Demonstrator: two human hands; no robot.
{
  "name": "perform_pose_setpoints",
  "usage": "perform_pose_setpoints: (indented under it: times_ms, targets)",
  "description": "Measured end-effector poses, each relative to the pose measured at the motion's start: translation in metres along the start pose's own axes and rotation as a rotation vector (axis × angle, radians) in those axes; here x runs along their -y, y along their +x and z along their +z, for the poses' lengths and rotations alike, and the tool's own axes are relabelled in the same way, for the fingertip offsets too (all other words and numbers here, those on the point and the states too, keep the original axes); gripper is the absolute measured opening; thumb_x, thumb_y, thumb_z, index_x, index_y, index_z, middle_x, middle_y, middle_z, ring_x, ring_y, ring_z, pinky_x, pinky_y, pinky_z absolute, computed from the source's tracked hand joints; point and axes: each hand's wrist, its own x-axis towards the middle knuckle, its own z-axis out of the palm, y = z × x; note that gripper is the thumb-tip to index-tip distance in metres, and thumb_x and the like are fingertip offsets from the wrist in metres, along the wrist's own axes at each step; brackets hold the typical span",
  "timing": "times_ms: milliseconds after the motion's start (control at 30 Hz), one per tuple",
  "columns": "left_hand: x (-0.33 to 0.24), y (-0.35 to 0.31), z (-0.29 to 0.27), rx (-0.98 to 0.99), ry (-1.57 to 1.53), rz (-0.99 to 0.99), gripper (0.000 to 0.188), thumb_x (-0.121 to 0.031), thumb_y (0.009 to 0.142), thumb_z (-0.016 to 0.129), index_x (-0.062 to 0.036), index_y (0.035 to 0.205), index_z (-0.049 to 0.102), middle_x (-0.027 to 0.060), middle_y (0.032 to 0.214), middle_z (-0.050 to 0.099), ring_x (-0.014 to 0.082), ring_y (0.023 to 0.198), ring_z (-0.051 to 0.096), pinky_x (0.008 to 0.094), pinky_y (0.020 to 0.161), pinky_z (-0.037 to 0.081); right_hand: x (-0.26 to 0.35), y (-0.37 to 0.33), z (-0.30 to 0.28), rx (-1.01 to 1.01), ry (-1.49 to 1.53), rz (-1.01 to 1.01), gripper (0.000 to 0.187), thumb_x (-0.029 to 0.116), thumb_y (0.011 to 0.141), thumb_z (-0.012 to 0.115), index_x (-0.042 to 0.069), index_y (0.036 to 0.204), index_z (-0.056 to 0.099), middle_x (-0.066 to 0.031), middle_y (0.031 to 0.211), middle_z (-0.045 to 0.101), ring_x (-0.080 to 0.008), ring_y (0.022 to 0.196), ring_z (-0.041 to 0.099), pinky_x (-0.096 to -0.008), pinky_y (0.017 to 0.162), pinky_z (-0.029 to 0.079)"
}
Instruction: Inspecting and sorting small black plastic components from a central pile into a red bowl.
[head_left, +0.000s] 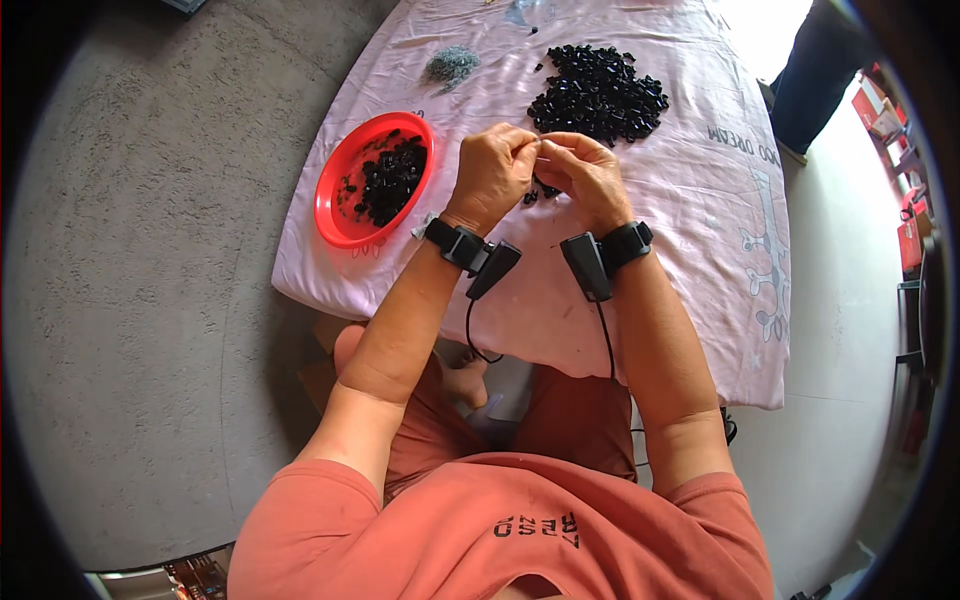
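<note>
My left hand (492, 172) and my right hand (588, 178) meet fingertip to fingertip over the middle of the cloth-covered table (690, 270). Both are closed in a pinch, and whatever lies between the fingers is too small to make out. Just beneath them lie a few small black pieces (541, 190), partly hidden by the hands. Beyond my right hand spreads a large heap of shiny black pieces (600, 95). To the left of my left hand sits a red round basin (330, 185) with more black pieces (392, 182) inside.
A small grey-silver tangled pile (452, 66) lies at the far left of the table. At the far edge is a clear bluish plastic item (528, 12). Black devices (495, 268) with cables are strapped to both wrists. Someone's dark-trousered leg (815, 85) stands beyond the right corner.
</note>
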Motion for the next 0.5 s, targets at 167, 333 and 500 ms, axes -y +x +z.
perform_pose_setpoints:
  times_ms: [167,333,500]
  targets:
    - [0.004,-0.001,-0.001,0.039,0.042,0.077,0.009,-0.003,0.084,0.065,0.0001,0.092,0.070,0.0111,0.084,0.068,0.0237,0.073,0.066,0.0319,0.065,0.051,-0.008,0.001,-0.008,0.030,0.224,0.058,0.020,0.016,0.091,0.067,0.001,0.105,0.066,-0.0108,0.098,0.070,-0.0184,0.088,0.070,-0.0258,0.077,0.057]
    - [0.005,-0.002,0.000,0.053,0.040,0.168,0.012,-0.001,0.083,0.066,0.0004,0.095,0.069,0.0109,0.086,0.067,0.0237,0.076,0.066,0.0323,0.066,0.051,-0.008,0.005,-0.009,0.061,0.232,0.071,0.016,0.013,0.090,0.068,0.001,0.100,0.066,-0.0105,0.098,0.070,-0.0163,0.085,0.069,-0.0252,0.075,0.057]
    - [0.001,-0.007,0.000,0.079,0.039,0.044,0.018,-0.004,0.082,0.069,-0.0020,0.099,0.070,0.0097,0.089,0.067,0.0207,0.078,0.066,0.0304,0.069,0.052,-0.009,0.006,-0.015,0.041,0.232,0.061,0.020,0.009,0.088,0.070,0.002,0.106,0.064,-0.0106,0.101,0.069,-0.0159,0.088,0.068,-0.0265,0.077,0.057]
